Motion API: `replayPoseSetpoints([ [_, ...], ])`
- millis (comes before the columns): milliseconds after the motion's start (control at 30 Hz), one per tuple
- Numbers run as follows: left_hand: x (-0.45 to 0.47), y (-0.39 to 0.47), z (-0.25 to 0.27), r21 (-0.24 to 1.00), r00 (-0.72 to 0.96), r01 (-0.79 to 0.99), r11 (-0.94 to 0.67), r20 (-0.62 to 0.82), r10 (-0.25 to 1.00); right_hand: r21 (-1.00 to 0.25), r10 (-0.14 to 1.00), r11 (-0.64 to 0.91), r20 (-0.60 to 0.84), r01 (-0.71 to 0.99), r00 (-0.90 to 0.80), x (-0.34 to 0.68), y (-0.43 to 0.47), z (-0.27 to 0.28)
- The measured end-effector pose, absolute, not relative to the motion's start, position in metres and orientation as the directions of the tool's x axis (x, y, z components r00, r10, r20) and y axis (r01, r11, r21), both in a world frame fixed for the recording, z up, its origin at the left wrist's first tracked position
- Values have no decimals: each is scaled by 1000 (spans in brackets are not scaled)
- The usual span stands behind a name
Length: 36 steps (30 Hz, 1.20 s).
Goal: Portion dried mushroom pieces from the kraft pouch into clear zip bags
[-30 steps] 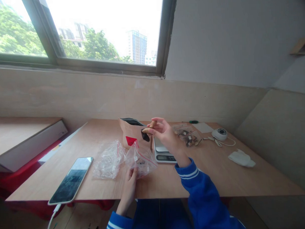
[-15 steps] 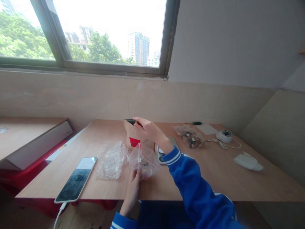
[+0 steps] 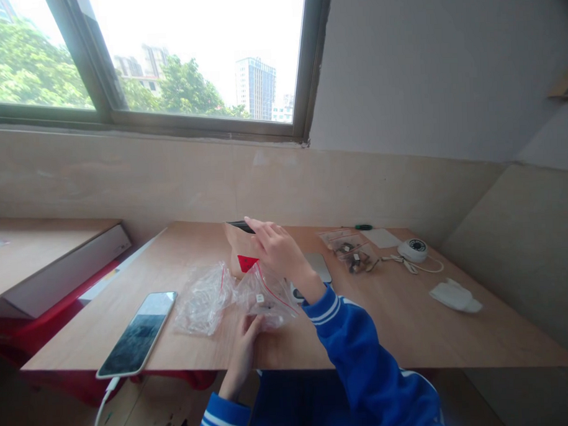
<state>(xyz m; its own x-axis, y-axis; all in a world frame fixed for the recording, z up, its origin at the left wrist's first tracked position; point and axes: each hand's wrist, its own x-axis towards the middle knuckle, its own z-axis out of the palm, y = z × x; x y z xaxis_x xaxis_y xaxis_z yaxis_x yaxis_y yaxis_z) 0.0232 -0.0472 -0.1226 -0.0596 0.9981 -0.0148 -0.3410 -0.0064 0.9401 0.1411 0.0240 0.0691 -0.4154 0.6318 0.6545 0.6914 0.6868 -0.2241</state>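
My left hand [image 3: 244, 342] is at the near edge of a clear zip bag [image 3: 263, 304] with a red seal line, its thumb and fingers closed on the plastic. A small white-labelled item shows inside that bag. Just behind stands a brown cardboard box [image 3: 235, 249] with a red mark and a dark top opening. My right hand [image 3: 283, 253] reaches across the box's right side, fingers stretched toward the opening and nothing visible in them. It hides much of the box. Left of the zip bag lies another clear bag [image 3: 201, 306], crumpled, with a red strip.
A phone [image 3: 138, 333] with a white cable lies at the table's left front edge. Partly behind my right wrist is a silvery flat device [image 3: 319, 267]. Farther right are bags of small parts [image 3: 353, 254], a white dome camera [image 3: 413, 251], a green-handled tool [image 3: 363, 227] and white crumpled material [image 3: 455, 295].
My right hand has shifted slightly right along the box, and its fingers look straighter. The left hand stays at the zip bag. The whole view has moved a little.
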Motion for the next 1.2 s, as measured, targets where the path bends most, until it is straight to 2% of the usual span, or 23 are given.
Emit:
replayPoseSetpoints([
  [100, 23, -47, -121, 950, -27, -310, 30, -40, 999, -430, 669, 706, 666, 563, -330, 159, 2, 52],
  [200, 23, -47, -121, 954, -38, -295, 46, -60, 997, -635, 822, 569, 450, 522, -348, 179, -12, 22],
  [300, 24, -47, -121, 951, -34, -307, 43, -56, 998, -700, 873, 452, 219, 553, -435, 192, -17, -6],
  [367, 24, -46, -121, 947, -31, -320, 15, -27, 999, -682, 850, 468, 172, 562, -498, 194, -17, -17],
  [433, 24, -45, -121, 944, -46, -331, -3, -13, 999, -651, 820, 514, 183, 558, -542, 192, -19, -22],
  [700, 24, -43, -122, 933, -73, -359, -34, 8, 997, -517, 833, 549, 276, 657, -479, 176, -29, -32],
  [833, 20, -50, -117, 957, -141, -290, -8, -34, 989, -583, 846, 532, 393, 614, -360, 189, -30, -9],
  [967, 7, -62, -97, 987, -292, -152, -54, 8, 956, -615, 811, 543, 560, 571, -168, 194, -18, 48],
  [1067, -9, -66, -80, 991, -354, -121, -61, 14, 935, -542, 763, 546, 636, 639, -112, 176, 8, 84],
  [1200, -33, -67, -62, 996, -449, -71, -51, 14, 893, -351, 760, 520, 607, 779, -234, 144, 30, 92],
])
